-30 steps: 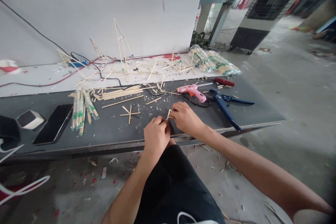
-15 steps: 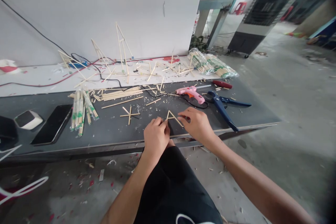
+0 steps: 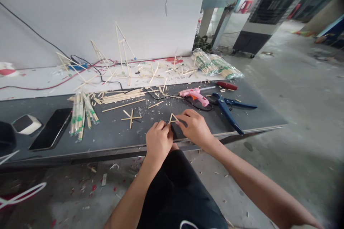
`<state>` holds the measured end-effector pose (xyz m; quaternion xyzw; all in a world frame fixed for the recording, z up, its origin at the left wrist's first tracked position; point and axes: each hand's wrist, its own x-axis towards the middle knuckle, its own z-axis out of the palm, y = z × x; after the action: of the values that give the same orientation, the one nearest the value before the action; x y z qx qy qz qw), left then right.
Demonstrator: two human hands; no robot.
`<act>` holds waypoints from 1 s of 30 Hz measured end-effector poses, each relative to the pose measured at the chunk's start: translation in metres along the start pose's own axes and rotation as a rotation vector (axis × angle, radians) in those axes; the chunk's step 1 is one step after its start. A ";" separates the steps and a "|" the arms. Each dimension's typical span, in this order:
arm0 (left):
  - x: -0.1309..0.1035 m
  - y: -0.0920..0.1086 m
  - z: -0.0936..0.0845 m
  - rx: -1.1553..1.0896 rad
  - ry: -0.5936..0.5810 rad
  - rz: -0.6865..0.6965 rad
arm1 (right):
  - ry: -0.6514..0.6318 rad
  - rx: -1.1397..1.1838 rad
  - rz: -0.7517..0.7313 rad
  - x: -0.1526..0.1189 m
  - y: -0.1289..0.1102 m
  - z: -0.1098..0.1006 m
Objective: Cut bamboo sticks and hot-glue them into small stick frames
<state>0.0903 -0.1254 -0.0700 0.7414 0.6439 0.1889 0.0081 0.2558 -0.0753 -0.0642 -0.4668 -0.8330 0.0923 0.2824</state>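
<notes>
Near the table's front edge, a small A-shaped frame of wooden sticks [image 3: 173,117] sits between my two hands. My left hand [image 3: 159,139] pinches its left leg, the fingertips partly hidden behind the knuckles. On the other side my right hand [image 3: 195,127] has thumb and fingers closed on the right leg, covering its lower end. To the left lies a star of crossed sticks [image 3: 131,118]. Beyond the hands rest a pink hot glue gun [image 3: 197,96] with a glue stick in its back and a blue-handled cutter [image 3: 228,112].
Loose sticks [image 3: 123,96] are piled behind the star. Wrapped chopstick packs [image 3: 79,114] and a phone [image 3: 51,128] lie left. Stick frames [image 3: 123,48] stand on the white ledge, near bagged chopsticks [image 3: 215,65]. A red-handled tool [image 3: 227,85] lies at the back right.
My right hand has moved slightly left and closed on the right leg of the A-shaped frame, which it stood just beside before. My left hand keeps its pinch. The view has shifted slightly.
</notes>
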 end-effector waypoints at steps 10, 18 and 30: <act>0.002 -0.002 0.002 -0.005 -0.025 0.004 | -0.229 -0.180 -0.238 0.025 -0.002 0.004; 0.003 -0.004 0.003 -0.011 -0.041 0.023 | -0.216 -0.171 -0.257 0.023 0.000 0.006; 0.003 -0.004 0.000 -0.027 -0.036 0.021 | -0.204 -0.186 -0.270 0.022 -0.002 0.003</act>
<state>0.0872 -0.1217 -0.0696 0.7514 0.6331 0.1840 0.0276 0.2438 -0.0575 -0.0574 -0.3632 -0.9172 0.0231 0.1620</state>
